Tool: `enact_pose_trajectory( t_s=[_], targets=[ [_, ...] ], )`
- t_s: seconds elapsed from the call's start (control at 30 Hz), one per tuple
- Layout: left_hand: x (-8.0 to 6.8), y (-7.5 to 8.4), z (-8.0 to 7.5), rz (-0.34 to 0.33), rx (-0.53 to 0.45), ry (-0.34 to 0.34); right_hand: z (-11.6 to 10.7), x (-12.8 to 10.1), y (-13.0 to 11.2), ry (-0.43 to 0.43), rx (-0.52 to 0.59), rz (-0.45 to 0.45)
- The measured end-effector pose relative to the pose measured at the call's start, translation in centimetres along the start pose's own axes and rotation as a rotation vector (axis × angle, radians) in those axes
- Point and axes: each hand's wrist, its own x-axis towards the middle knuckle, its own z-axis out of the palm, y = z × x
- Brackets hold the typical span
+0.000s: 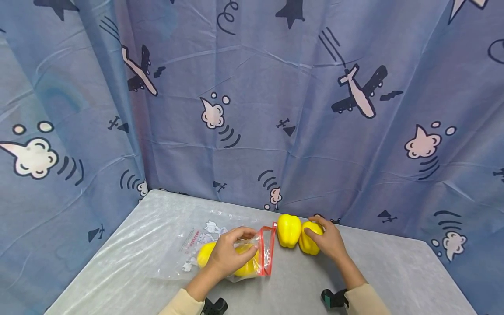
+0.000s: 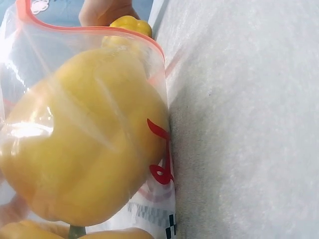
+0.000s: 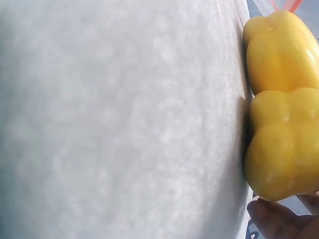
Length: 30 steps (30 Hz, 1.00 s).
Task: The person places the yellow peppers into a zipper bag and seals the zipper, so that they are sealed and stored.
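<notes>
A clear zip bag (image 1: 220,249) with a red rim lies on the grey table (image 1: 393,271). It holds yellow bell peppers (image 1: 205,253). My left hand (image 1: 246,240) grips the bag near its open mouth, fingers curled over the top layer. In the left wrist view a bagged pepper (image 2: 84,149) fills the frame behind the red rim (image 2: 99,30). Two loose yellow peppers stand just right of the mouth. My right hand (image 1: 320,232) curls round the right pepper (image 1: 309,245), which touches the left one (image 1: 288,230). The right wrist view shows both, the held pepper (image 3: 281,149) and the other pepper (image 3: 281,50), with a fingertip (image 3: 274,219) below.
A blue curtain (image 1: 275,109) printed with planes and clouds hangs close behind and to the left of the table. The table's left edge (image 1: 102,253) and right edge (image 1: 449,271) are in view. Black wrist mounts (image 1: 334,298) sit at the bottom.
</notes>
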Motion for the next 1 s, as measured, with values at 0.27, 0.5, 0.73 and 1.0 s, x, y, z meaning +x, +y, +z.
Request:
enact_pose_trajectory(
  t_s=[0.27, 0.5, 0.73, 1.0],
  targets=[
    [0.0, -1.9, 0.4, 0.006, 0.029, 0.010, 0.1, 0.0, 0.4, -0.042, 0.043, 0.046],
    [0.2, -1.9, 0.2, -0.014, 0.052, 0.018, -0.1, -0.1, 0.4, -0.059, 0.049, 0.072],
    [0.5, -2.1, -0.1, -0.022, 0.049, 0.031, -0.6, -0.4, 0.4, -0.046, 0.049, 0.054],
    [0.6, -2.5, -0.2, -0.009, 0.028, 0.037, -1.5, -1.4, -0.3, -0.031, 0.031, 0.048]
  ],
)
